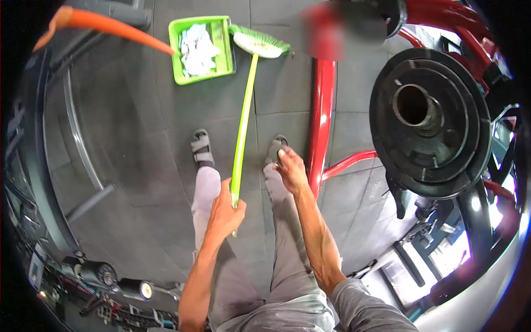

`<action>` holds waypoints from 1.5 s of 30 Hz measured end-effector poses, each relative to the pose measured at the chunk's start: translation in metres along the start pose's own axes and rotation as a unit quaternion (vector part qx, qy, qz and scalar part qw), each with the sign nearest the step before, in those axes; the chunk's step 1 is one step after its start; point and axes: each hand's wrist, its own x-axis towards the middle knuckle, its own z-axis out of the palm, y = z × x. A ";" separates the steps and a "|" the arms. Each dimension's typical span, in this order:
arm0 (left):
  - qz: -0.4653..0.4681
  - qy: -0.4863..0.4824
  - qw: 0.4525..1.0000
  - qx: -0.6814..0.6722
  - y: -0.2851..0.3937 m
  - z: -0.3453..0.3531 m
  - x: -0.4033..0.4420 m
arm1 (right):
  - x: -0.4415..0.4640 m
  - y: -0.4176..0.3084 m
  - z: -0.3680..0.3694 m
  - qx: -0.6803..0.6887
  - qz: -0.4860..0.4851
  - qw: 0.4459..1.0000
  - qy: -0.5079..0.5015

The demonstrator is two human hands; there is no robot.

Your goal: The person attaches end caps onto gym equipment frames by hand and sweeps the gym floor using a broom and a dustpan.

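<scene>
My left hand (225, 211) is wrapped round the lower part of a bright green broom handle (241, 133). The handle runs up to a white and green broom head (260, 45) with green bristles on the dark floor. Just left of the head, a green dustpan (202, 79) holds crumpled white and pale blue waste (197, 50). An orange handle (116, 27) extends from the dustpan to the upper left. My right hand (290, 167) is closed above my right foot, beside the red frame, apart from the broom; what it holds, if anything, is too small to name.
A red metal post (322, 119) stands right of my hands, with a brace near the floor. Large black weight plates (431, 122) stick out at the right. Grey machine frames (83, 133) and dumbbells (99, 273) lie to the left.
</scene>
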 end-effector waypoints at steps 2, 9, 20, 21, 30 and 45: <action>0.005 -0.007 1.000 0.004 0.007 -0.011 -0.001 | -0.014 0.003 0.009 0.000 -0.002 1.000 0.021; -0.040 -0.058 0.989 -0.133 0.007 -0.032 0.006 | -0.060 0.023 0.027 -0.049 -0.055 0.993 0.091; -0.172 -0.055 0.963 -0.201 0.041 0.004 0.014 | -0.098 0.042 0.060 -0.080 -0.201 0.969 0.119; -0.178 -0.069 0.961 -0.201 0.039 0.009 0.017 | -0.101 0.040 0.060 -0.025 -0.202 0.973 0.108; -0.218 -0.134 0.953 -0.164 0.041 0.048 0.029 | -0.122 0.029 0.012 -0.069 -0.192 0.976 0.070; -0.197 -0.106 0.961 -0.165 0.066 0.083 0.023 | -0.162 -0.004 0.024 -0.181 -0.259 0.886 0.338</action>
